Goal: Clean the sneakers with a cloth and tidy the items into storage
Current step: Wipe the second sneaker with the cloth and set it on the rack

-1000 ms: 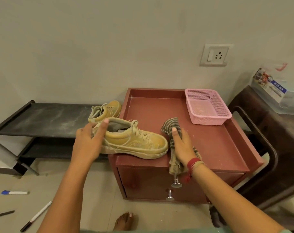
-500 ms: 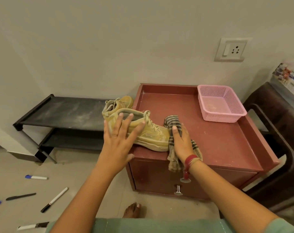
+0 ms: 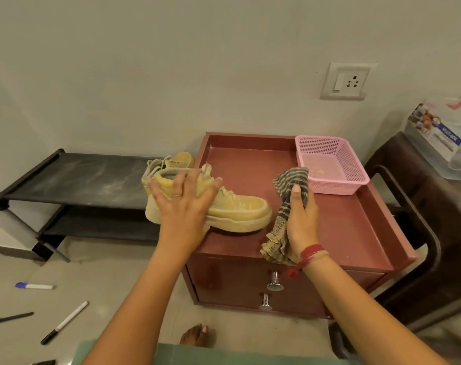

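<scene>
A dusty yellow sneaker (image 3: 240,210) lies on its sole at the front left of the red cabinet top (image 3: 337,227), toe pointing right. My left hand (image 3: 183,206) rests over its ankle and collar with fingers spread. The second yellow sneaker (image 3: 178,159) stands behind it on the black rack's right end. My right hand (image 3: 302,216) presses a striped cloth (image 3: 290,180) onto the cabinet top just right of the sneaker's toe; the cloth's end hangs over the front edge.
An empty pink basket (image 3: 332,164) sits at the cabinet's back right. The black two-tier shoe rack (image 3: 74,180) stands to the left. Several pens (image 3: 64,322) lie on the floor. A dark chair (image 3: 421,222) is at the right, and my bare foot (image 3: 195,335) below.
My left hand has shifted from the sneaker's heel side to on top of its collar. The cloth hand stays on the cabinet top. The camera view has swung slightly.
</scene>
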Action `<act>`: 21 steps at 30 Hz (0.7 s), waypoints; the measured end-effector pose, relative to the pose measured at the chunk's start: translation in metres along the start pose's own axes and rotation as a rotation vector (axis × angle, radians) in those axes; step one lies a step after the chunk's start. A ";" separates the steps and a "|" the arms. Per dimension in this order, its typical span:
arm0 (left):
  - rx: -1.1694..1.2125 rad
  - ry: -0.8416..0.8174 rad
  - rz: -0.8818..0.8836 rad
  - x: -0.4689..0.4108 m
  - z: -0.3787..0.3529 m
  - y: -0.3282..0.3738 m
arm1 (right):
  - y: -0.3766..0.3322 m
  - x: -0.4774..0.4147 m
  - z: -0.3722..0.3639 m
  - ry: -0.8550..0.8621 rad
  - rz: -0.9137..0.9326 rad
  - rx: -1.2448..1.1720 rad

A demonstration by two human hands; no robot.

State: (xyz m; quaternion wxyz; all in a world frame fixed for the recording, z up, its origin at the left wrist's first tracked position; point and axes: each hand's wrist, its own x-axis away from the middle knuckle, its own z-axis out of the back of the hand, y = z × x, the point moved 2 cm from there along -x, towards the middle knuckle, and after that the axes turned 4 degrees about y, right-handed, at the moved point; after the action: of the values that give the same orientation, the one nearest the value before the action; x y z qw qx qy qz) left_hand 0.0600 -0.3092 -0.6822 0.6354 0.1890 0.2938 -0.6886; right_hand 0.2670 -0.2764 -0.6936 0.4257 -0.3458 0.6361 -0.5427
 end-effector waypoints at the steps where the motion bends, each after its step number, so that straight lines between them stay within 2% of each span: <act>1: 0.052 -0.032 0.040 -0.005 0.006 -0.005 | -0.005 0.004 0.003 -0.040 0.128 0.031; 5: 0.340 -0.178 0.117 -0.015 0.020 -0.025 | -0.019 0.035 0.002 -0.295 0.697 0.300; 7: 0.467 -0.201 0.094 -0.014 0.021 -0.033 | -0.022 0.036 0.001 -0.331 0.865 0.397; 9: 0.550 -0.181 0.069 -0.012 0.019 -0.038 | -0.024 0.036 0.000 -0.350 0.901 0.377; 14: 0.663 -0.136 0.055 -0.011 0.014 -0.039 | -0.034 0.040 -0.014 -0.268 0.496 -0.008; 15: 0.662 -0.129 0.056 -0.011 0.014 -0.038 | -0.033 0.035 -0.016 -0.252 0.364 -0.088; 17: 0.657 -0.124 0.086 -0.011 0.014 -0.039 | -0.031 0.019 -0.017 -0.239 -0.012 -0.282; 18: 0.645 -0.127 0.108 -0.011 0.015 -0.038 | -0.030 0.012 -0.015 -0.234 -0.127 -0.306; 19: 0.618 -0.138 0.116 -0.011 0.016 -0.036 | -0.032 0.009 -0.012 -0.205 -0.139 -0.287; 21: 0.534 -0.166 0.084 -0.012 0.016 -0.029 | -0.035 0.009 -0.004 -0.106 0.036 -0.217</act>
State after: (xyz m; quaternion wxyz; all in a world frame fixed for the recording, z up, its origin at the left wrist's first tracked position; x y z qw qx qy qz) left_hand 0.0343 -0.3094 -0.6579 0.6128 0.3048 0.0410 -0.7279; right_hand 0.2586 -0.2893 -0.6603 0.4284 -0.4064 0.6740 -0.4438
